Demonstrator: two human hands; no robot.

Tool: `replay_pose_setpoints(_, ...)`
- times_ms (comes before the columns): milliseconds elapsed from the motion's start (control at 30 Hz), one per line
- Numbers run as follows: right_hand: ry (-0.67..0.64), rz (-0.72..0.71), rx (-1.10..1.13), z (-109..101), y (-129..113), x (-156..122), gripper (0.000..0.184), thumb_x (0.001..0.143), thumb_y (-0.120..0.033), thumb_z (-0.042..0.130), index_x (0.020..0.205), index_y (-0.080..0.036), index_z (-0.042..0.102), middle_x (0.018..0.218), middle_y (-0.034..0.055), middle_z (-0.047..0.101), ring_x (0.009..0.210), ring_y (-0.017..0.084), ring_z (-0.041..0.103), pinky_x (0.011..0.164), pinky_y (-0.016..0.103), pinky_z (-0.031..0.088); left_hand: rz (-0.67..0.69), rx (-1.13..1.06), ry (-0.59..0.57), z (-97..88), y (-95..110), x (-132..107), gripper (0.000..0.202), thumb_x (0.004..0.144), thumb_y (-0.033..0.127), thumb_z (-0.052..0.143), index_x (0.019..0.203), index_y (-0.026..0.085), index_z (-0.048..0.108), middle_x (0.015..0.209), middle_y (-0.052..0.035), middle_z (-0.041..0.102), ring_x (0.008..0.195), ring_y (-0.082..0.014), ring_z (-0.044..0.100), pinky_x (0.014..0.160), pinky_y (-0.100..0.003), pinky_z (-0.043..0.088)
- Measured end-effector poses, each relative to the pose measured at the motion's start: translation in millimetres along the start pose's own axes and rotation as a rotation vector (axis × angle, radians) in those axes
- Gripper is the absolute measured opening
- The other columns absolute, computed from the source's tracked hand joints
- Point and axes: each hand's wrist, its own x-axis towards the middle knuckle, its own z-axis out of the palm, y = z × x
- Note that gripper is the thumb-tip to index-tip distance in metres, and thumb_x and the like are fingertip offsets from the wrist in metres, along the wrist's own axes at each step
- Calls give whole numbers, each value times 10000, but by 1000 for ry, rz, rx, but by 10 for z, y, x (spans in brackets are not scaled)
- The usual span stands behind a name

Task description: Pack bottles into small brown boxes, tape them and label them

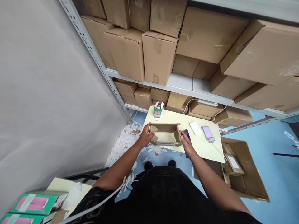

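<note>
A small open cardboard box (165,128) is held between my two hands over the near edge of the cream table (203,149). Its torn flaps stand at both short ends, and a pale surface shows inside its walls. My left hand (145,136) grips the left end, thumb over the rim. At the opposite end my right hand (186,143) has its fingers closed on the torn edge. Just beyond the right hand lies a blue object (187,133), partly covered, its kind unclear. A green and pink carton (157,111) with raised flaps stands at the table's back left.
A white box (195,128) and a blurred-out phone-like object (208,133) with a cable lie on the right. Shelves of cardboard boxes (159,56) rise behind. Paper strips (119,146) cover the floor left; a large open carton (252,171) stands right. Green cartons (32,203) lie lower left.
</note>
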Motion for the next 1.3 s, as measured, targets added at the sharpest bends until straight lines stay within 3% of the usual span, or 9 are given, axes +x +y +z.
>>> replay_pose_setpoints(133, -92, 28, 41, -14, 108, 273, 710, 873, -535, 648, 1488, -241, 452, 1343, 111, 655, 1253, 265, 631, 1028, 448, 527, 38, 105, -11, 73, -157, 210, 953, 775, 329, 739, 1618, 232, 306, 1584, -138, 449, 947, -180, 563, 868, -338, 515)
replay_pose_setpoints(267, -85, -104, -164, -88, 284, 494, 518, 879, -461, 634, 1337, -221, 601, 1470, 126, 553, 1389, 279, 514, 1064, 455, 504, 102, 226, 31, 110, -185, 329, 944, 771, 280, 732, 1617, 210, 319, 1611, -161, 414, 1060, -224, 588, 893, -356, 538)
replay_pose_setpoints(467, -104, -166, -322, -200, 535, 763, 431, 974, -500, 514, 1273, -244, 690, 1547, 108, 498, 1404, 276, 504, 1074, 469, 507, 266, 358, -44, 68, -43, 371, 369, 960, 368, 597, 1281, 217, 698, 1430, -116, 621, 1328, -274, 571, 1080, -446, 518)
replay_pose_setpoints(567, -51, -169, -311, -183, 633, 814, 478, 1017, -546, 443, 1261, -231, 708, 1530, 98, 539, 1425, 266, 492, 1205, 495, 385, 317, 297, -154, -12, 18, 260, 452, 1062, 441, 420, 1378, 217, 652, 1516, -122, 564, 1435, -267, 502, 1208, -482, 402)
replay_pose_setpoints(667, -13, -132, -273, -137, 689, 789, 565, 1017, -583, 437, 1389, -204, 632, 1542, 117, 536, 1444, 272, 480, 1229, 500, 359, 315, 366, -274, -69, 26, 111, 667, 989, 559, 561, 1554, 216, 475, 1664, -131, 363, 1538, -310, 346, 1243, -498, 351)
replay_pose_setpoints(733, 1, -90, -245, -125, 693, 744, 632, 1028, -580, 411, 1534, -208, 484, 1526, 122, 555, 1425, 268, 509, 1197, 493, 407, 292, 456, -239, -59, -4, 41, 726, 927, 563, 665, 1538, 210, 492, 1664, -141, 358, 1528, -324, 363, 1239, -500, 360)
replay_pose_setpoints(833, -39, -119, -245, -149, 651, 667, 648, 1057, -540, 327, 1627, -233, 317, 1528, 105, 559, 1401, 245, 543, 1140, 448, 478, 287, 549, -40, 27, -79, 41, 401, 1007, 442, 571, 1307, 199, 679, 1513, -134, 561, 1403, -275, 532, 1194, -469, 430)
replay_pose_setpoints(1000, -125, -300, -498, -118, 567, 585, 662, 1010, -499, 475, 1601, -225, 359, 1568, 122, 497, 1401, 290, 530, 1111, 480, 500, 296, 765, 141, 213, -114, 221, 229, 1018, 285, 522, 946, 180, 712, 1192, -144, 686, 1163, -263, 632, 1050, -443, 525)
replay_pose_setpoints(1300, -32, -232, -617, 98, 678, 528, 633, 1003, -445, 475, 1568, -177, 380, 1455, 163, 567, 1297, 303, 594, 1005, 462, 552, 337, 940, 79, 442, -122, 150, 266, 1000, 342, 552, 1167, 177, 678, 1375, -156, 607, 1292, -342, 504, 1113, -527, 412)
